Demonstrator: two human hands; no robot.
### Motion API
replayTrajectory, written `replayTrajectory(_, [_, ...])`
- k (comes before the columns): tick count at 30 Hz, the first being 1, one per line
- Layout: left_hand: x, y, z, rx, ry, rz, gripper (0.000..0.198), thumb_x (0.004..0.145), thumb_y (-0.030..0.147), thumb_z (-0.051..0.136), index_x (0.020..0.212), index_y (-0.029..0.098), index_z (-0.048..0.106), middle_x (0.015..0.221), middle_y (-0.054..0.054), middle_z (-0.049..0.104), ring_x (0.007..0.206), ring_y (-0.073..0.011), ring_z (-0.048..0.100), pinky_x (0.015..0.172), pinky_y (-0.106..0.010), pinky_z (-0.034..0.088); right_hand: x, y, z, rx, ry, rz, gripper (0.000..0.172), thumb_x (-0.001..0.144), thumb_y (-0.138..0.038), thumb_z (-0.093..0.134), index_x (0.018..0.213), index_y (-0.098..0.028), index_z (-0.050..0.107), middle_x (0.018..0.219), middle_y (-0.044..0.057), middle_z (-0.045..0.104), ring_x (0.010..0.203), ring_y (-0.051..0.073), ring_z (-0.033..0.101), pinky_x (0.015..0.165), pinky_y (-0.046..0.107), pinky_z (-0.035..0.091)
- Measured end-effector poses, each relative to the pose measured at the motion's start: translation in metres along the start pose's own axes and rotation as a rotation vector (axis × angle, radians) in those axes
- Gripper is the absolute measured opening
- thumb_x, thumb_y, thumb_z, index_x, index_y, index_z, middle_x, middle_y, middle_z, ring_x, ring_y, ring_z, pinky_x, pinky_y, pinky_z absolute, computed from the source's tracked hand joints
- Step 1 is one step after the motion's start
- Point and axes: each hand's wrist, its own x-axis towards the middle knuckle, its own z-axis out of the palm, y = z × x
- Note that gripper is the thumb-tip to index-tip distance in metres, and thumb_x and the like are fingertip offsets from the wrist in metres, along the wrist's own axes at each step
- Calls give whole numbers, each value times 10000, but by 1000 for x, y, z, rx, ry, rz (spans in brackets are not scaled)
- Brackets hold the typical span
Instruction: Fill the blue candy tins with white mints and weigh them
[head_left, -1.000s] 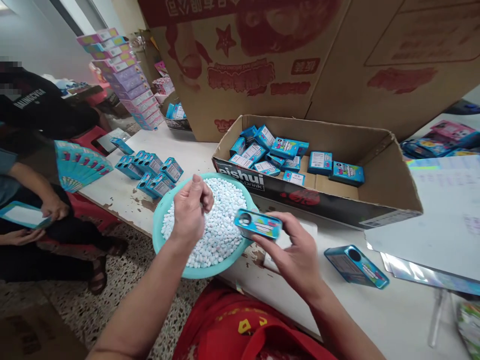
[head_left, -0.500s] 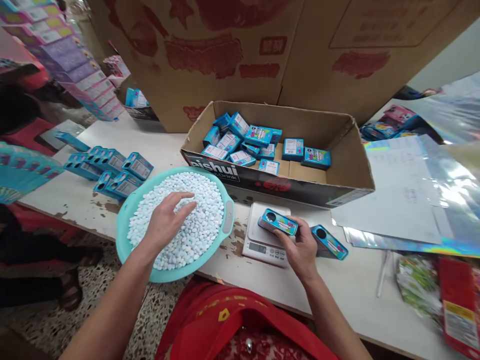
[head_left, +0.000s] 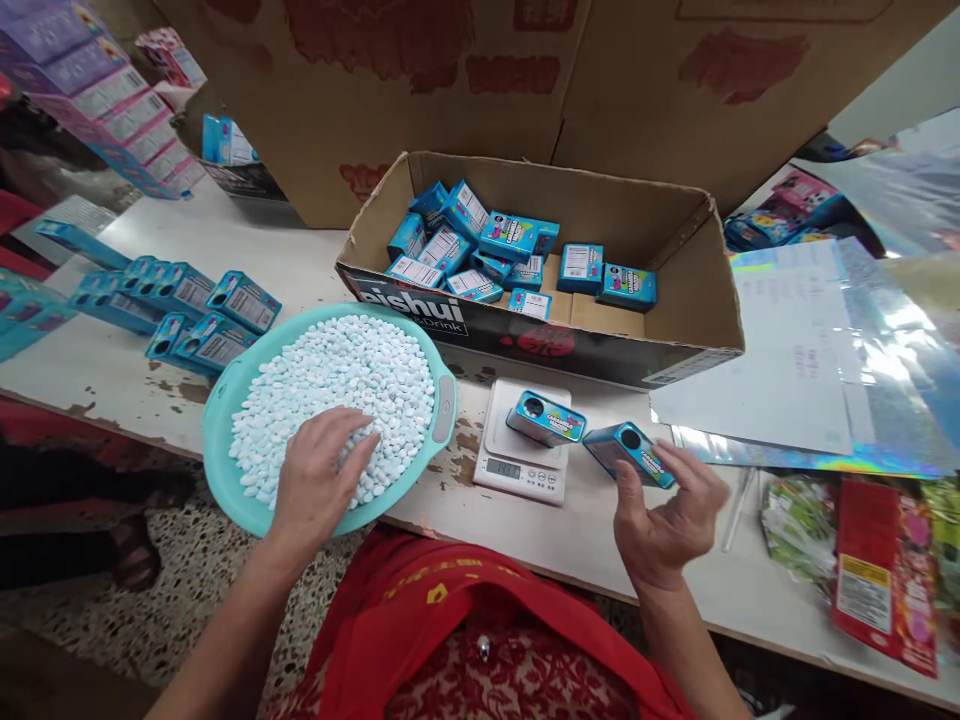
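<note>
My left hand (head_left: 319, 475) rests over the white candies (head_left: 337, 375) in a turquoise basin (head_left: 442, 410), fingers slightly bent and thumb apart, nothing visible between them. My right hand (head_left: 671, 515) is open beside a small blue candy box (head_left: 619, 450), thumb and fingers spread near its right end. Whether they touch it I cannot tell. Another blue box with a round hole on top, a carton (head_left: 546, 418), lies on the white digital scale (head_left: 517, 480), whose display is lit. Its upper face reads "Caramelo".
Behind the scale stands an open cardboard box (head_left: 585, 345) holding several blue cartons. More blue cartons (head_left: 214, 343) are grouped at the left of the table. Papers (head_left: 757, 390) and a red packet (head_left: 866, 570) lie at right. Someone's sandalled foot (head_left: 135, 555) is on the floor.
My right hand has let go of the blue carton, leaving it on the scale, and moved right to the other box. My left hand stays over the candies. The view has shifted slightly.
</note>
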Motion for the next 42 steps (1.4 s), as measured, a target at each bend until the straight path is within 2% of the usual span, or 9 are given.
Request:
replayTrajectory(3, [-7, 2, 8, 37, -3, 20, 195, 916, 330, 507, 1003, 215, 638, 1076, -88, 673, 1148, -273, 559, 980, -443, 413, -10, 15, -2, -151, 41, 103, 526, 773, -518, 700, 1123, -149, 571, 1173, 189, 554, 1165, 372, 489, 972, 588, 382])
replayTrajectory(6, [-10, 2, 13, 83, 5, 44, 186, 914, 304, 513, 1001, 201, 642, 1086, -102, 668, 1183, -285, 538, 983, -451, 404, -22, 28, 2, -106, -44, 243, 693, 720, -572, 726, 1209, -124, 523, 1188, 183, 542, 1159, 357, 496, 993, 565, 372])
replayTrajectory(11, [-8, 2, 13, 93, -13, 33, 192, 917, 308, 504, 998, 201, 643, 1100, -104, 656, 1193, -279, 529, 982, -437, 396, -34, 39, 10, 5, -62, 452, 607, 718, -537, 718, 1154, -146, 556, 1087, 103, 588, 1013, 281, 582, 932, 463, 445])
replayTrajectory(20, [-6, 3, 12, 88, -31, 30, 204, 924, 318, 482, 996, 207, 637, 1081, -104, 649, 1163, -266, 536, 964, -421, 398, -32, 39, 7, 17, 13, 501, 621, 651, -549, 764, 1093, -154, 580, 1025, 87, 602, 922, 273, 607, 861, 449, 491])
replayTrajectory(26, [-5, -1, 11, 265, -88, 30, 315, 929, 365, 464, 1153, 187, 595, 1177, -149, 597, 1082, -313, 540, 862, -435, 429, -39, 44, 5, -11, -28, 478, 594, 682, -562, 730, 1096, -166, 571, 1007, 78, 603, 914, 265, 607, 838, 424, 495])
replayTrajectory(30, [4, -14, 3, 212, -197, 95, 255, 927, 337, 433, 1000, 196, 632, 984, -114, 622, 963, -279, 560, 837, -391, 445, -43, 47, 7, -61, -14, 428, 584, 696, -560, 723, 1092, -156, 578, 991, 87, 619, 887, 269, 621, 804, 408, 498])
replayTrajectory(34, [16, -29, -8, 152, -257, 25, 258, 917, 336, 405, 843, 215, 621, 881, -63, 645, 867, -237, 593, 765, -343, 449, -46, 50, 8, -73, 5, 405, 580, 704, -551, 735, 1098, -148, 597, 981, 95, 638, 855, 267, 629, 762, 385, 499])
replayTrajectory(37, [21, -34, -13, 93, -294, -24, 236, 891, 360, 434, 865, 224, 626, 905, -48, 663, 873, -223, 609, 764, -326, 455, -49, 52, 9, -83, 8, 425, 603, 708, -562, 733, 1130, -154, 596, 993, 94, 637, 824, 260, 622, 733, 379, 491])
replayTrajectory(42, [21, -31, -17, 151, -385, 21, 208, 874, 340, 450, 877, 223, 622, 930, -60, 628, 895, -230, 595, 738, -323, 466, -53, 51, 8, -91, 31, 426, 604, 693, -590, 730, 1103, -164, 607, 947, 83, 633, 763, 254, 606, 678, 375, 479])
